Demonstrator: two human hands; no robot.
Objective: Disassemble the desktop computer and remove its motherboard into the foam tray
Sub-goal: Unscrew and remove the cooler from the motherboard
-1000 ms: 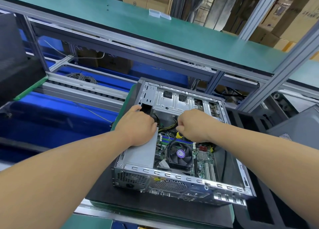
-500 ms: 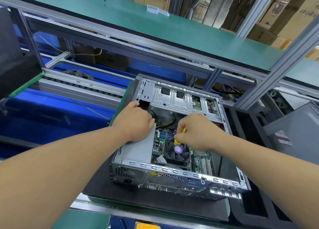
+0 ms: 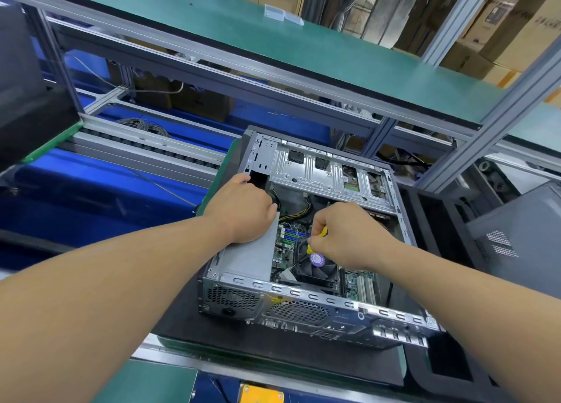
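The desktop computer case (image 3: 303,314) lies open on its side on a black mat. Inside it I see the green motherboard (image 3: 287,247), a black CPU fan (image 3: 318,269) with a purple sticker, and the grey power supply (image 3: 252,260) at the left. My left hand (image 3: 243,211) rests curled on the far end of the power supply, fingers reaching toward the case's left wall. Above the fan, my right hand (image 3: 346,235) pinches a small yellow piece (image 3: 315,241); what it is stays unclear. A black foam tray (image 3: 437,369) sits at the right.
The removed grey side panel (image 3: 516,235) stands at the right. A green upper shelf (image 3: 303,44) on aluminium posts crosses overhead. Blue conveyor surfaces (image 3: 91,190) and a roller rail lie to the left. A dark box (image 3: 27,99) stands at far left.
My right hand has drawn back from the cables near the drive cage to above the CPU fan, and the yellow piece now shows in its fingers. The left hand has stayed on the power supply.
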